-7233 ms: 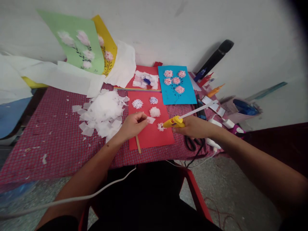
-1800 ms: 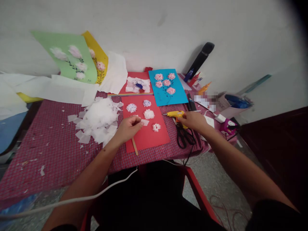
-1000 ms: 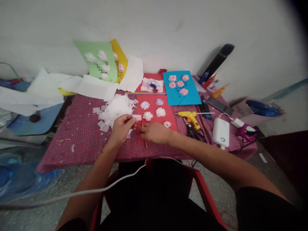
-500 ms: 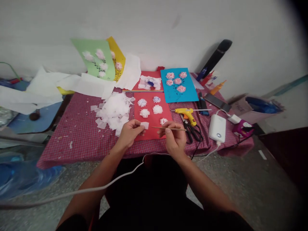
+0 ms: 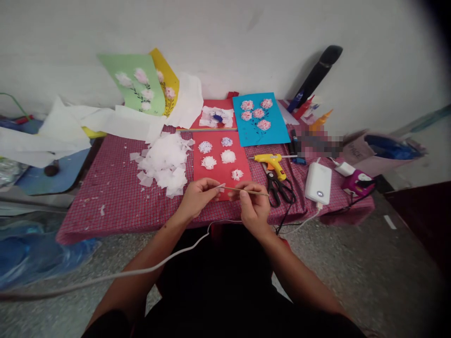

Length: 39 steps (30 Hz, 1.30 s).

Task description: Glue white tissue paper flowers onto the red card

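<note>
The person sits at the near edge of a table covered in a red checked cloth (image 5: 116, 188), both hands raised just above it. The left hand (image 5: 198, 197) pinches a small white tissue piece (image 5: 221, 186) between thumb and fingertips. The right hand (image 5: 253, 207) is closed on a thin wooden stick (image 5: 246, 190), held nearly level, with its left tip meeting the tissue piece at the left fingers. Just beyond the hands lies a red card (image 5: 215, 174) carrying five small tissue flowers (image 5: 228, 156). To its left sits a loose pile of white tissue squares (image 5: 164, 162). To the right of the card lie a yellow glue gun (image 5: 273, 161), black scissors (image 5: 278, 188) and a white power bank (image 5: 318, 182). A blue card (image 5: 273, 134) with pink flowers lies further back near the wall.
</note>
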Available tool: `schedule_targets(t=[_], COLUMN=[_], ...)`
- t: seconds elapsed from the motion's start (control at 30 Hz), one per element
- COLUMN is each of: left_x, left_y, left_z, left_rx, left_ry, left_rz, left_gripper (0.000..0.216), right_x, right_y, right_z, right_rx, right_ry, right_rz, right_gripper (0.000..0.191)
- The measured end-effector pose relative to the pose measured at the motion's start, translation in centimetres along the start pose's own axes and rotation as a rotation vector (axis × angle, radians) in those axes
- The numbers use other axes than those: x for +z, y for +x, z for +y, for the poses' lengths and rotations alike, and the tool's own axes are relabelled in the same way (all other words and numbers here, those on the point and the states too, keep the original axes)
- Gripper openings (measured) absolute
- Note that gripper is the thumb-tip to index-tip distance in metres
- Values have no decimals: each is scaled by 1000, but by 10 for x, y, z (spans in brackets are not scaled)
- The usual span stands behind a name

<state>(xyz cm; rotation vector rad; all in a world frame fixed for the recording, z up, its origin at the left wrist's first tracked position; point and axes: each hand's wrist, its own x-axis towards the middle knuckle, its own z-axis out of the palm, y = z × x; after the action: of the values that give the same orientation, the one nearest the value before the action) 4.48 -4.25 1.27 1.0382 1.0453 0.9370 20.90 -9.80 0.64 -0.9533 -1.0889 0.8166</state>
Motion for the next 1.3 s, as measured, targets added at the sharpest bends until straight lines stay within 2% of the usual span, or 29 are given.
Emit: schedule_targets(t=[0.17,0.37,0.5,0.67,0.87,0.97,1.07,1.17,1.3], left_x=[1,4,12,20,22,23,24,25,25], left_y=[-4,-7,-4,9,48,69,85,94,99], left_z=[3,3,11,24,31,34,33,28,21], left_rx=[12,30,104,222,273,332,405,433,405], left_ry=[27,187,275,388,407,399,506,615,623], left_rz=[-89,-183,-276,-224,-218,-240,-246,-225,-229], left_gripper=[27,20,18,16,15,14,14,14,9], right_x=[-3,-19,-28,-31,-25,-21,-16,-12,-8], right_y=[-1,-6,5,34,82,110,134,147,152], right_z=[-8,-18,-25,-36,-43,-43,-42,-40,-38], right_rx=[-8,49,43,95,103,98,69,54,12], right_ry=[9,-10,-24,-21,-157,-289,-485,-662,-749], right_rz=[-7,19,38,47,-112,-231,-293,-318,-385], right_gripper=[9,11,9,15,16,13,9,13,11])
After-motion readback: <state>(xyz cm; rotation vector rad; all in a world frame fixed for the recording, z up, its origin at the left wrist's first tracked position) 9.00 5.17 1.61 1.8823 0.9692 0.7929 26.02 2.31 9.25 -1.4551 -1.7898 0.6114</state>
